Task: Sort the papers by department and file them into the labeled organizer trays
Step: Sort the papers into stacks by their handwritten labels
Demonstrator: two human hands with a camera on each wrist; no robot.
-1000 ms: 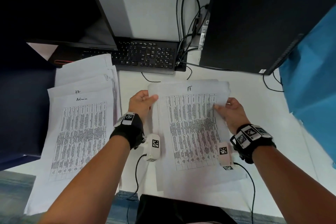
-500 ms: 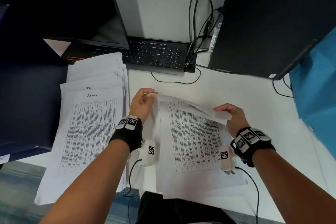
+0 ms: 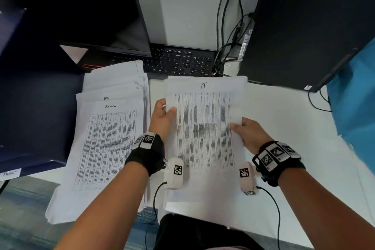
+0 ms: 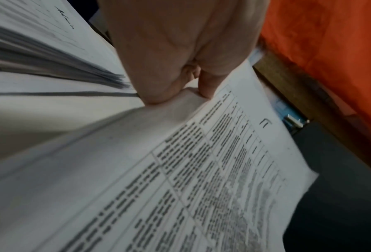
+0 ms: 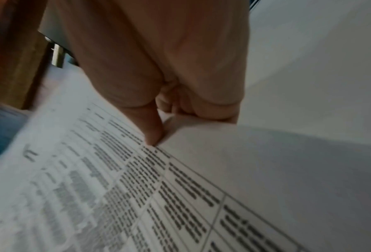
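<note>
my left hand [image 3: 163, 116] and right hand [image 3: 248, 133] pinch the paper stack [image 3: 205, 128] by its side edges; light, floppy, probably slippery.

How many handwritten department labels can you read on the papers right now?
3. "IT" heads the sheet held between the left hand and right hand. "Admin" tops the left stack; "HR" peeks out just behind it. Sheets farther back hide theirs.

IT sheet [image 3: 205, 128] right of paper stack [image 3: 105, 138], before keyboard [image 3: 178, 63]
</note>
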